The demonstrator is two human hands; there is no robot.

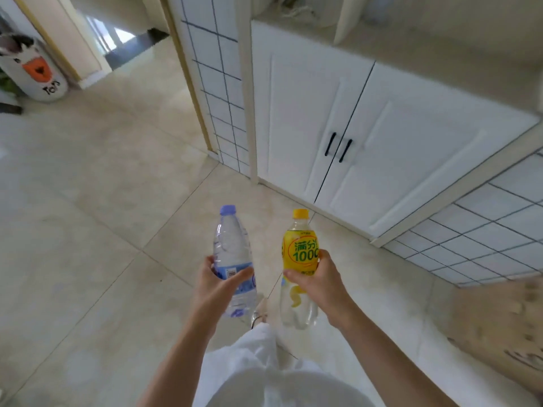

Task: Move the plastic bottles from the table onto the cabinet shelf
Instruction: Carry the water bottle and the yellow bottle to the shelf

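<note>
Bottles [233,259], clear and yellow-labelled

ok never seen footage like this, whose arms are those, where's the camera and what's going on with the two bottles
There is no machine here: a person wears a wide-angle camera on the head, looking forward and down, so the arms are their own. The left hand grips a clear water bottle with a blue cap. The right hand grips a yellow-labelled drink bottle with a yellow cap. Both bottles are held upright above a pale tiled floor. Ahead stands a white cabinet with its two doors closed and an open shelf above them.
</note>
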